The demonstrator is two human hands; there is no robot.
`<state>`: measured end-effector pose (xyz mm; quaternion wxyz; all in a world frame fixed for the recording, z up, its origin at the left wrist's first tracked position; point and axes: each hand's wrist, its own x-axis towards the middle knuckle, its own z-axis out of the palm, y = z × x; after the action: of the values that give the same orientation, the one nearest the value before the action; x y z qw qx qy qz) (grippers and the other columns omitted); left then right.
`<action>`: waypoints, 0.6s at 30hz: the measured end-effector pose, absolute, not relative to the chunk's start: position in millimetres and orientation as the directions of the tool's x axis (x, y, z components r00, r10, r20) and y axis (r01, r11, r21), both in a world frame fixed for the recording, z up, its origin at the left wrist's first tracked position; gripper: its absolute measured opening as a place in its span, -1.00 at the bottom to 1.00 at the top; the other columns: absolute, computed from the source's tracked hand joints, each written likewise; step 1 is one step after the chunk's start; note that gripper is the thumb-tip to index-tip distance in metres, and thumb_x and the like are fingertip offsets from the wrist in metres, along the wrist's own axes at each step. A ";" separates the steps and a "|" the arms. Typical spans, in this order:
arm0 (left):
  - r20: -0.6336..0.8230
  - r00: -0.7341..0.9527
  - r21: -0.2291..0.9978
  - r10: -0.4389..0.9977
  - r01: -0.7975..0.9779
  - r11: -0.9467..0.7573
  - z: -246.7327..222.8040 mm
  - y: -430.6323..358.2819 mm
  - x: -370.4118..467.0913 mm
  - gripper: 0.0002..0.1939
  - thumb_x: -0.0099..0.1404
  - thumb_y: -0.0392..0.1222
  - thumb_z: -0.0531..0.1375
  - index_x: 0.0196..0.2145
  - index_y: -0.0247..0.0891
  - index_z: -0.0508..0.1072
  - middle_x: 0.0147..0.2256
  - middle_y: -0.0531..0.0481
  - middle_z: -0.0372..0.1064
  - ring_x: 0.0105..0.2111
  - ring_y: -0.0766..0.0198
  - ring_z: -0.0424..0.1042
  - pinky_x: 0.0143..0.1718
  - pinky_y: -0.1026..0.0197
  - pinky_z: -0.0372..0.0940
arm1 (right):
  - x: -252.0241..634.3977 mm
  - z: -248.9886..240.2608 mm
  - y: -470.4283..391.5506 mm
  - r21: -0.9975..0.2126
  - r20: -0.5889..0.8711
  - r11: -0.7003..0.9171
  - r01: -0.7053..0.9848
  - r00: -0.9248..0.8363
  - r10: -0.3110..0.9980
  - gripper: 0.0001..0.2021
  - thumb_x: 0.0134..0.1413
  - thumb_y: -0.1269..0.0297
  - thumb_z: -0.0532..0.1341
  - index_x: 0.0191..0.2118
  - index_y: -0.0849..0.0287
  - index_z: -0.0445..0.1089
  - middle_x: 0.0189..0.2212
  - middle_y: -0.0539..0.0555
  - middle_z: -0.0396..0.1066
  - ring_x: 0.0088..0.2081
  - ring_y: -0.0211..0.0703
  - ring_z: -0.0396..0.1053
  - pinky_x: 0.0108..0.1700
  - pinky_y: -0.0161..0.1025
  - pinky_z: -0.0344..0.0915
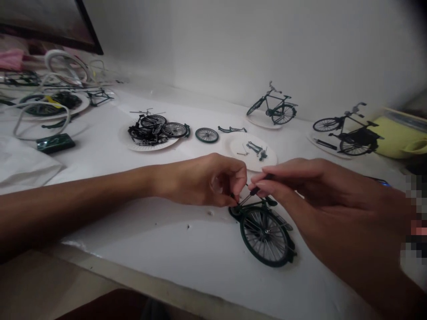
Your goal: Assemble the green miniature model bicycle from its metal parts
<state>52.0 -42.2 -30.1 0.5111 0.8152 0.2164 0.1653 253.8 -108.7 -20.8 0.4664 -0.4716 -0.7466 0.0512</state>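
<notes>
A dark green miniature bicycle (267, 235) lies on the white tabletop, its spoked rear wheel toward me. My left hand (203, 180) is closed in a pinch at the frame's left end, near the crank; the fingers cover what they grip there. In my right hand (310, 195) is a small screwdriver (255, 191) with a dark handle, pinched between thumb and fingers. Its thin shaft slants down to the left, toward the spot where my left fingertips are. The tip's exact contact is too small to tell.
Beyond my hands, a white paper plate (230, 153) holds small parts. A loose wheel (207, 135) and a pile of black bicycle parts (150, 129) lie left of it. Two assembled miniature bicycles (283, 113) stand at the back right, near a yellow container (400, 135).
</notes>
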 end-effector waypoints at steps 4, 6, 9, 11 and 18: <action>0.045 0.848 0.890 0.529 0.206 -0.407 -30.6 -41.6 50.9 -0.87 0.25 -0.34 0.26 -0.26 -0.31 0.36 -0.32 0.03 0.39 -0.35 0.36 0.37 -0.38 0.34 0.24 | 253.5 -24.1 -109.8 -0.451 0.669 0.677 0.582 -0.282 0.688 -0.79 0.09 0.47 0.34 -0.20 -0.02 0.51 -0.35 -0.07 0.57 -0.35 -0.18 0.54 -0.30 -0.21 0.51; 0.066 0.841 0.877 0.536 0.208 -0.434 -31.5 -41.6 50.9 -0.87 0.25 -0.35 0.26 -0.25 -0.31 0.37 -0.32 0.03 0.38 -0.36 0.36 0.35 -0.38 0.34 0.25 | 255.9 -23.1 -108.5 -0.344 0.674 0.736 0.584 -0.393 0.626 -0.69 0.16 0.51 0.27 -0.07 -0.05 0.50 -0.25 -0.08 0.59 -0.30 -0.19 0.55 -0.26 -0.23 0.53; 0.088 0.842 0.881 0.532 0.183 -0.436 -32.3 -41.5 51.4 -0.86 0.23 -0.38 0.25 -0.26 -0.33 0.36 -0.30 0.02 0.37 -0.34 0.36 0.35 -0.34 0.32 0.27 | 258.6 -15.8 -108.2 -0.357 0.606 0.716 0.600 -0.434 0.666 -0.65 0.21 0.49 0.21 -0.02 -0.13 0.50 -0.18 -0.12 0.60 -0.21 -0.14 0.58 -0.16 -0.19 0.57; 0.076 0.849 0.890 0.523 0.178 -0.419 -32.1 -41.2 51.7 -0.85 0.23 -0.39 0.26 -0.27 -0.32 0.35 -0.31 0.02 0.38 -0.34 0.36 0.37 -0.34 0.33 0.27 | 257.6 -10.6 -110.0 -0.404 0.552 0.646 0.648 -0.390 0.737 -0.73 0.19 0.41 0.26 -0.12 -0.17 0.54 -0.29 -0.15 0.61 -0.25 -0.09 0.60 -0.22 -0.17 0.59; 0.080 0.851 0.878 0.519 0.186 -0.441 -31.4 -40.6 50.8 -0.86 0.24 -0.39 0.26 -0.29 -0.32 0.34 -0.29 0.02 0.41 -0.34 0.37 0.39 -0.38 0.36 0.27 | 251.9 -24.0 -108.9 -0.257 0.702 0.680 0.686 -0.351 0.620 -0.73 0.14 0.41 0.33 -0.08 -0.09 0.53 -0.35 -0.11 0.60 -0.40 -0.23 0.55 -0.37 -0.31 0.50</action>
<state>50.8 -40.6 -31.4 0.4845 0.8311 0.2120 0.1718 251.9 -108.9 -24.0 0.4076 -0.3977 -0.8210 -0.0409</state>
